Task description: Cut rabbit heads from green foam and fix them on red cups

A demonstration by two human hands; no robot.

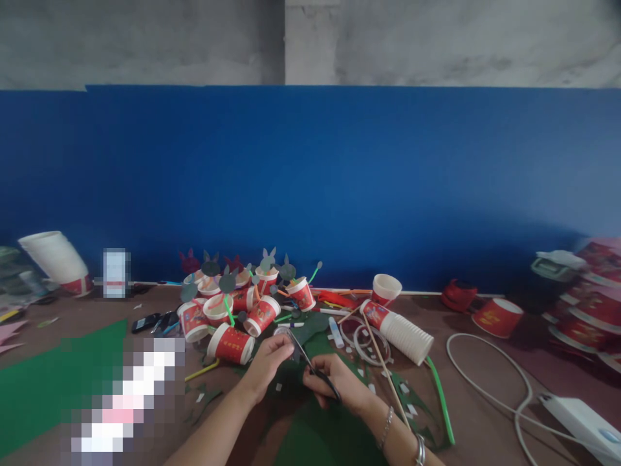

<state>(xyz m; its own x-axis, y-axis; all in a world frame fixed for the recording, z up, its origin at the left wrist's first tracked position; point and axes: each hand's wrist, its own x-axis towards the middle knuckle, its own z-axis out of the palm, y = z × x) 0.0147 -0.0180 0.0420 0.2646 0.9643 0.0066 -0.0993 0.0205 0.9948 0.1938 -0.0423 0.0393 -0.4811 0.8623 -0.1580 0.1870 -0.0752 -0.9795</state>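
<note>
My right hand [332, 380] is closed around the dark handles of a pair of scissors [301, 349], whose blades point up and to the left. My left hand [269, 366] is beside the blades, its thumb and fingers pinched together on something I cannot make out. Dark green sheet material [310, 430] lies under and in front of both hands. Just beyond them are a green cut sheet piece [313, 325] and a glue stick [336, 332].
Red paper cups [230, 344] with animal-shaped cutouts stand and lie at centre left. A stack of cups [405, 333], a wooden stick [388, 375], clear tape rolls and a green tube [441, 401] lie right. A white cable [490, 340] loops farther right.
</note>
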